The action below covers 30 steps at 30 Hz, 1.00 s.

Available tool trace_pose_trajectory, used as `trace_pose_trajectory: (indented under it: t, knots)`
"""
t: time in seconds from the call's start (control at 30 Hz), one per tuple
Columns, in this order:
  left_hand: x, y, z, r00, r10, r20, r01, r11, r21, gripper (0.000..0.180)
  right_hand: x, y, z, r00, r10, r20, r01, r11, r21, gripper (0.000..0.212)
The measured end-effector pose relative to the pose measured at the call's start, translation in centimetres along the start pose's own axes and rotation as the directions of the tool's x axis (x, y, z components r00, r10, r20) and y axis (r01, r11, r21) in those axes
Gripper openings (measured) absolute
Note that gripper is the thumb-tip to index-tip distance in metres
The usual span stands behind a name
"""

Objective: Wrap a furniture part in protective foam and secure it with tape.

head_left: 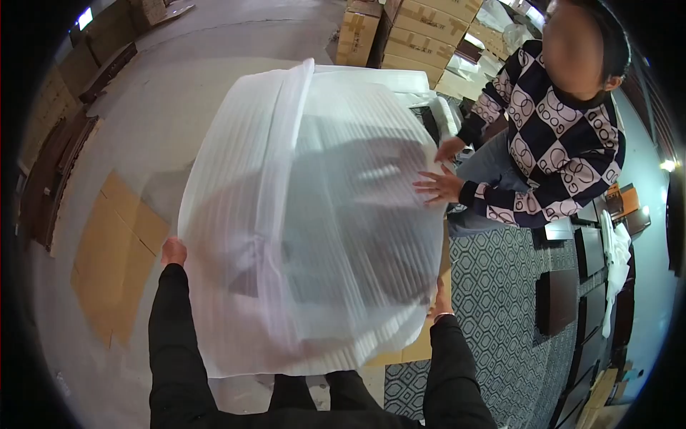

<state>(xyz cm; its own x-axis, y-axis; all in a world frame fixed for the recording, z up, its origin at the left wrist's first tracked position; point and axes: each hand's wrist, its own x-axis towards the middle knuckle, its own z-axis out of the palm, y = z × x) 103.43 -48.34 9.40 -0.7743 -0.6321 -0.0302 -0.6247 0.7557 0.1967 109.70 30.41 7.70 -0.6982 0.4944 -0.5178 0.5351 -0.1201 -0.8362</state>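
Observation:
A large sheet of white translucent packing foam (343,214) is draped over a bulky dark object, whose outline shows dimly through it. A raised fold runs down the sheet left of its middle. My left hand (174,252) is closed on the sheet's left edge, with the arm stretched forward. At the near right edge, my right hand (441,300) is closed round the foam, its fingers partly hidden. A co-worker stands across on the right; one of their hands (441,186) rests spread on the foam, the other (450,149) is just beyond it.
Cardboard boxes (421,32) are stacked behind the foam. Flattened cardboard (118,261) lies on the floor at left, and more cardboard (411,350) shows under the sheet's near right corner. A patterned carpet (493,307) spreads at right, with dark brown panels (557,302) on it.

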Motion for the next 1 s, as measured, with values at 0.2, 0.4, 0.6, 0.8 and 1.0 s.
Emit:
trace_pose_trajectory:
  t: [0.2, 0.4, 0.6, 0.8, 1.0]
  knots:
    - [3.0, 0.9, 2.2, 0.999, -0.032, 0.027, 0.033, 0.999, -0.035, 0.026, -0.1, 3.6, -1.3, 0.990, 0.144, -0.009, -0.143, 0.985, 0.093, 0.050]
    - [4.8, 4.1, 3.2, 0.999, -0.034, 0.020, 0.035, 0.999, -0.032, 0.027, -2.0, 6.8, -6.2, 0.838, -0.140, -0.528, 0.059, 0.984, -0.167, 0.019]
    - [5.1, 6.7, 3.0, 0.986, -0.163, 0.020, 0.164, 0.982, -0.091, 0.027, -2.9, 8.5, -7.1, 0.847, -0.386, -0.366, -0.009, 0.677, -0.736, 0.021]
    - [2.4, 9.8, 2.6, 0.982, 0.001, -0.188, -0.007, 0.999, -0.033, 0.049, -6.6, -1.0, -0.6, 0.583, -0.788, -0.199, 0.097, 0.311, -0.945, 0.048]
    - [-12.0, 16.1, 2.1, 0.606, 0.786, -0.121, -0.795, 0.602, -0.073, 0.066, -6.9, -3.0, 7.6, 0.728, -0.644, 0.235, 0.372, 0.083, -0.925, 0.079]
